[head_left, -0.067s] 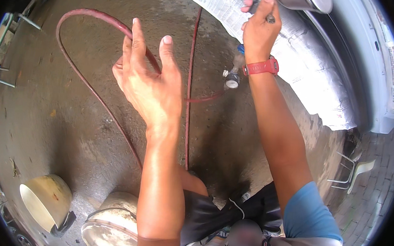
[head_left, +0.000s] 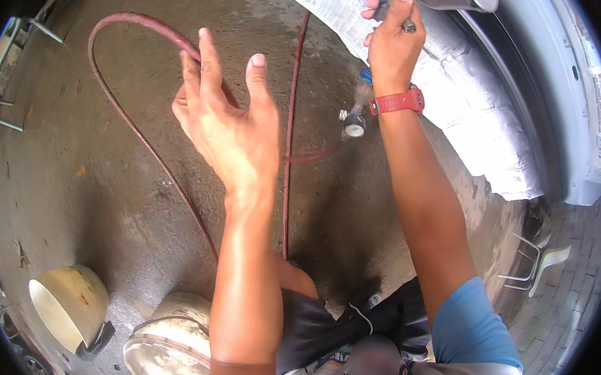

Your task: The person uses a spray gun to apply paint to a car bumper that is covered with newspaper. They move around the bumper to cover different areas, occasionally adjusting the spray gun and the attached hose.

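Head view, near to far. At the near left, a pale bucket (head_left: 69, 305) is lying on its side on the concrete floor (head_left: 92, 180), and a second pale drum (head_left: 164, 342) is sitting just right of it, beside the person's dark shorts (head_left: 325, 328). At the near right, a light chair frame (head_left: 539, 263) is standing on the paved ground.

The left hand (head_left: 225, 123) is hanging in mid-air over the floor, fingers spread and slightly curled, palm turned away from the camera, gripping nothing. Beneath and beyond it, a red hose (head_left: 134, 123) is looping across the floor from the far left toward the centre, and a thinner red line (head_left: 293, 117) is running from near to far just right of the hand.

The right forearm, wearing a red watch (head_left: 398, 102), is stretching toward the far right. Just left of the wrist, a small round gauge (head_left: 353, 125) is hanging below the tool. The right hand (head_left: 393, 44) is closing around the grip of a spray gun (head_left: 425, 1), with the index finger lying along its upper part; the gun's metal cup is showing at the far edge of the view, and its nozzle is out of sight.

The gun is sitting over sheets of newspaper (head_left: 459, 108) that are covering the side of a white car body (head_left: 563, 115) at the far right.
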`<state>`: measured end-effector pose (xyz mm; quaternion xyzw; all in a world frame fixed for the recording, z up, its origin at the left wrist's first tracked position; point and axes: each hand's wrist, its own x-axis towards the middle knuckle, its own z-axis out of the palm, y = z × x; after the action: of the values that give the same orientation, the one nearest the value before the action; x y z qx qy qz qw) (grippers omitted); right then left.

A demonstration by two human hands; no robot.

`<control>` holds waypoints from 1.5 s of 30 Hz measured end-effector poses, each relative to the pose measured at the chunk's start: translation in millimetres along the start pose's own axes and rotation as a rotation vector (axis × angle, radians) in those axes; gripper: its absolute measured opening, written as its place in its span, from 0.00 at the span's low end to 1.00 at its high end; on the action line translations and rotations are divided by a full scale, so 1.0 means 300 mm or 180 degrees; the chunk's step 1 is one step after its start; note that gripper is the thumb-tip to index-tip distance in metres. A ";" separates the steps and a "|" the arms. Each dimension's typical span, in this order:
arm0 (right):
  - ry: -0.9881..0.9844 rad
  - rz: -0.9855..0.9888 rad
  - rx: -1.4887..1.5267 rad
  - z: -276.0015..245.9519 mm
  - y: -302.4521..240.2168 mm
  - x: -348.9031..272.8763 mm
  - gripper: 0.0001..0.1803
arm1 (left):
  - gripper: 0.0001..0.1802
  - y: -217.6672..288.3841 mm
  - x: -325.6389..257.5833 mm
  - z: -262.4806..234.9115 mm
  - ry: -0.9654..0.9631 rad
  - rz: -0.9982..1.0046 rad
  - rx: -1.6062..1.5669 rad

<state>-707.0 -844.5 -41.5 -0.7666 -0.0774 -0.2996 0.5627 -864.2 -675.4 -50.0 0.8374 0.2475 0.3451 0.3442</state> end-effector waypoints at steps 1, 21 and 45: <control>-0.0003 -0.0111 0.0109 0.018 0.013 -0.004 0.29 | 0.38 -0.007 -0.010 0.031 0.0215 0.0034 0.0237; -0.4602 -0.0052 -0.2638 -0.479 -0.486 -0.131 0.50 | 0.37 -0.067 0.027 0.369 -0.2395 -0.1508 -0.2014; -0.1531 0.0658 -0.2321 -1.020 -0.469 -0.233 0.46 | 0.34 -0.070 0.752 1.038 -0.0033 -0.2390 -0.3963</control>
<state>-941.6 -1057.7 92.6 -0.9664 -0.0183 -0.0628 0.2487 -490.7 -641.2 -137.4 0.3465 0.2743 0.2766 0.8533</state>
